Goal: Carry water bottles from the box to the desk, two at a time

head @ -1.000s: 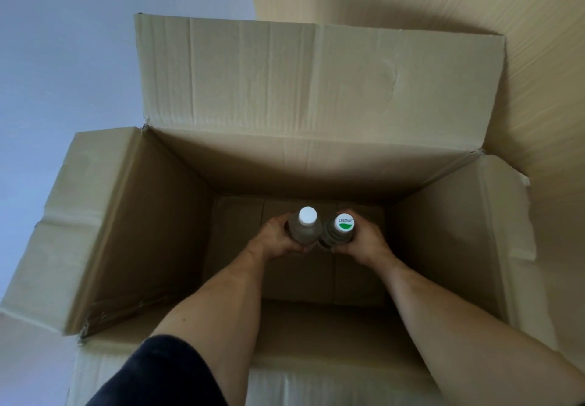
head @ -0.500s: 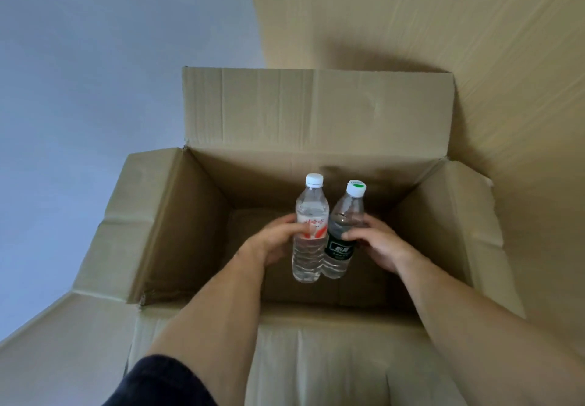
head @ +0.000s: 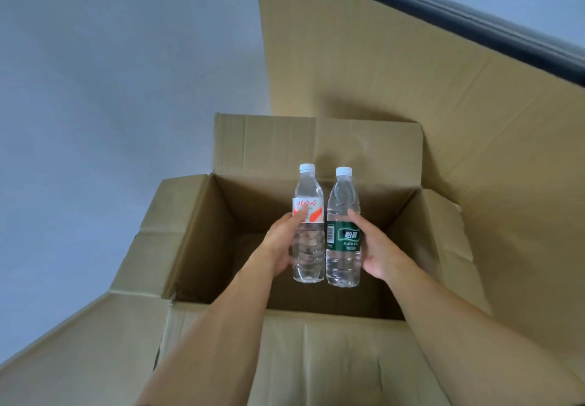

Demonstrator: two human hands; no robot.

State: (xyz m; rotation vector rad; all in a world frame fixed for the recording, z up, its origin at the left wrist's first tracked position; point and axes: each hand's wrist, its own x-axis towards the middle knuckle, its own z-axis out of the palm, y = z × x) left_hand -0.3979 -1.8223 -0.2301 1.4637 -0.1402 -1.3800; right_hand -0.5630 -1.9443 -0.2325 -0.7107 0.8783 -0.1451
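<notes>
Now we hold one bottle in each hand, lifted above the open cardboard box (head: 196, 234). Our left hand (head: 280, 244) wraps its fingers around the red-labelled bottle (head: 307, 225) at the label and below; our right hand (head: 378, 247) curls around the green-labelled bottle (head: 343, 231) at its label. Both grips are clamped on their bottles, thumbs toward us.

Between the two grips the bottles stand side by side, touching or nearly so; we cannot tell which. Each is upright, its long axis vertical, its white cap above the grip and its base below, over the box's opening.

We judge the pickup step done and the carry step in hand: this pair is out of the box, and the table is not in view. The next move calls for turning away from the box toward the table, keeping both grips firm and the bottles upright, then setting them down on their bases. No other bottles show in the part of the box we can see.
</notes>
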